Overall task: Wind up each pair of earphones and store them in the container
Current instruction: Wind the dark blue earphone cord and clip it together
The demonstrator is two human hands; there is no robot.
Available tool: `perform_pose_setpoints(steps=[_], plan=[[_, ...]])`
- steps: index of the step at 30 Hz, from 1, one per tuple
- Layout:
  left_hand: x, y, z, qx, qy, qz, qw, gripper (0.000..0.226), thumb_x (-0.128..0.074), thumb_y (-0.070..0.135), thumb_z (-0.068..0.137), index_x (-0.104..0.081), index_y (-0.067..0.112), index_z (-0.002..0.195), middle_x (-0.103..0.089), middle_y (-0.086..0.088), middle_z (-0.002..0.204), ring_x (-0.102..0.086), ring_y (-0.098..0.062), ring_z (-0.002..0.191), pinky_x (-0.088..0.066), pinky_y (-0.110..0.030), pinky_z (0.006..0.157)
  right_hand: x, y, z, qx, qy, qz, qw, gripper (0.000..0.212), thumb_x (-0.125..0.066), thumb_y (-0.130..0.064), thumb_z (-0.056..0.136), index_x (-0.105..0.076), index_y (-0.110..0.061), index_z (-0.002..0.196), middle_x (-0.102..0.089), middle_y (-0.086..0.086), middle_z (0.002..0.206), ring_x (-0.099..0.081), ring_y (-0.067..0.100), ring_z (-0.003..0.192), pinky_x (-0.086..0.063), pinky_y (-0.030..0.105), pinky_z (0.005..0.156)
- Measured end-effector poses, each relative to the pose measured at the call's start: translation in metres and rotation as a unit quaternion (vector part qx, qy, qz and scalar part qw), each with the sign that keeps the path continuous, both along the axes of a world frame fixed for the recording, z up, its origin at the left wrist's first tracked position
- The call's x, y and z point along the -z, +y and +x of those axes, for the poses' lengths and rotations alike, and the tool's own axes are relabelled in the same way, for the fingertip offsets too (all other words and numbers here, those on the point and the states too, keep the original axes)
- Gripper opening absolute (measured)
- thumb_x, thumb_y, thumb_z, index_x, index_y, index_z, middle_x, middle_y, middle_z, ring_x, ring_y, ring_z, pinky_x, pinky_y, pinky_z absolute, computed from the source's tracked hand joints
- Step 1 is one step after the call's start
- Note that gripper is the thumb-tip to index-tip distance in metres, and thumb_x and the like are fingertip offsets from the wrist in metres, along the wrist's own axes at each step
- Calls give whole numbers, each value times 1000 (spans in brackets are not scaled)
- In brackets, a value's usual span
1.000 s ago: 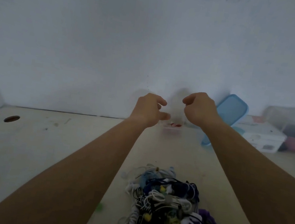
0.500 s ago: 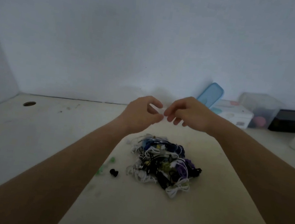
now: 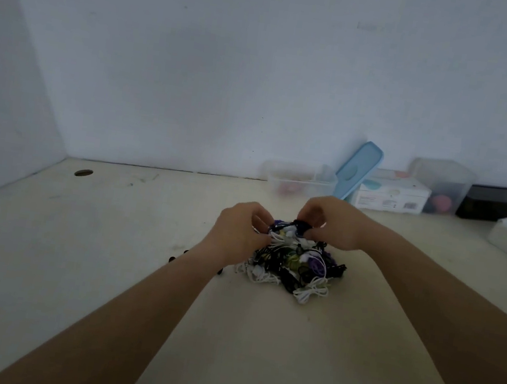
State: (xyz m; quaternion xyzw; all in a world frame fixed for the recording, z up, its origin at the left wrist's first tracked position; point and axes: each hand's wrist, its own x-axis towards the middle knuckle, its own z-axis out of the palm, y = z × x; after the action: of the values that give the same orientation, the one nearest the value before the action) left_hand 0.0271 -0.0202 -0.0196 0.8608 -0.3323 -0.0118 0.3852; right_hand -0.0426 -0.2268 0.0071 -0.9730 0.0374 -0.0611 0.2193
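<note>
Earphones lie in a tangled pile (image 3: 293,269) near the middle of the table (image 3: 104,268), with white, black and purple cords knotted through one another. Both hands work at the pile's far side. The right hand (image 3: 335,224) has its thumb and fingers clamped on a dark bundle (image 3: 301,225) raised just above the heap. The left hand (image 3: 240,230) curls its fingers round the cords beside it, probably to pin the rest down so one pair can be teased free without dragging the whole knot along. A clear container (image 3: 299,178) stands open at the table's back edge against the wall, well apart from the pile. Its blue lid (image 3: 358,169) leans just beside it, presumably left off so each wound pair can be dropped straight in; something pinkish inside is too blurred to name. A white box (image 3: 389,193) and a black tray (image 3: 501,204) sit further along that edge toward the right corner. Most of the sorting appears to lie ahead, since the pile looks large.
</note>
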Motion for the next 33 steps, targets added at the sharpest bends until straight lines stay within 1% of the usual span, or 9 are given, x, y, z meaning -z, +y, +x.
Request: perform_pose_setpoints(steps=[4,8,14,17,20,23,26,30,33], plan=[[0,0,0,-18,37,-25,999,31,-79,16,80,-62,21,106,-67,6,91,-64,-11,79,-46,-11,59,-18,-1,-5,9,-63,146,987,14,-67,-12,92,-69,-13,107,-73,0,99,-69,13,88,-53,21,75],[3,2,0,-29,95,-69,993,41,-82,18,78,-58,21,112,-67,2,96,-66,-17,81,-58,-29,66,-34,6,-10,1,-77,248,966,17,-59,-10,98,-67,-16,111,-73,-3,103,-69,4,86,-54,15,68],[-3,6,-2,-33,137,-135,981,50,-73,18,87,-52,22,132,-61,1,121,-61,-18,106,-49,-28,84,-45,20,-7,-31,-69,369,926,21,-54,-6,100,-69,-15,112,-75,6,105,-71,20,96,-58,30,81],[-13,11,-8,-7,269,-220,938,49,-62,1,90,-53,17,136,-62,-4,127,-62,-22,113,-50,-33,92,-47,30,-6,-59,-52,420,904,23,-51,-7,101,-68,-12,116,-75,9,107,-71,22,96,-57,30,79],[-19,19,-13,43,403,-326,854,43,-54,-8,91,-59,11,128,-68,-14,122,-69,-31,107,-57,-37,88,-47,42,-4,-79,-43,434,896,24,-49,-8,102,-67,-11,119,-74,8,108,-71,21,94,-57,31,82],[-21,28,-17,67,463,-386,795,38,-46,-10,94,-58,5,126,-70,-21,116,-72,-34,97,-60,-33,74,-46,49,-3,-82,-36,447,890,24,-49,-8,102,-67,-10,119,-74,8,108,-72,20,92,-58,30,80],[-19,38,-16,66,484,-417,766,34,-43,-9,96,-59,1,124,-71,-22,111,-72,-30,93,-60,-29,74,-43,53,-1,-52,-23,511,858,27,-49,-4,101,-63,-2,123,-70,14,101,-71,26,84,-56,35,78],[-18,51,-13,56,449,-425,784,27,-46,-7,98,-64,-1,116,-72,-20,105,-71,-23,87,-60,-26,81,-37,57,-4,-33,21,593,804,35,-40,-4,95,-62,4,121,-60,19,99,-62,27,74,-53,38,74],[-20,61,-14,50,386,-400,830,24,-55,-9,93,-68,1,110,-74,-19,103,-70,-21,86,-59,-23,79,-32,64,-11,-41,76,575,814,39,-41,-22,96,-65,1,118,-56,15,91,-54,26,67,-50,36,65]])
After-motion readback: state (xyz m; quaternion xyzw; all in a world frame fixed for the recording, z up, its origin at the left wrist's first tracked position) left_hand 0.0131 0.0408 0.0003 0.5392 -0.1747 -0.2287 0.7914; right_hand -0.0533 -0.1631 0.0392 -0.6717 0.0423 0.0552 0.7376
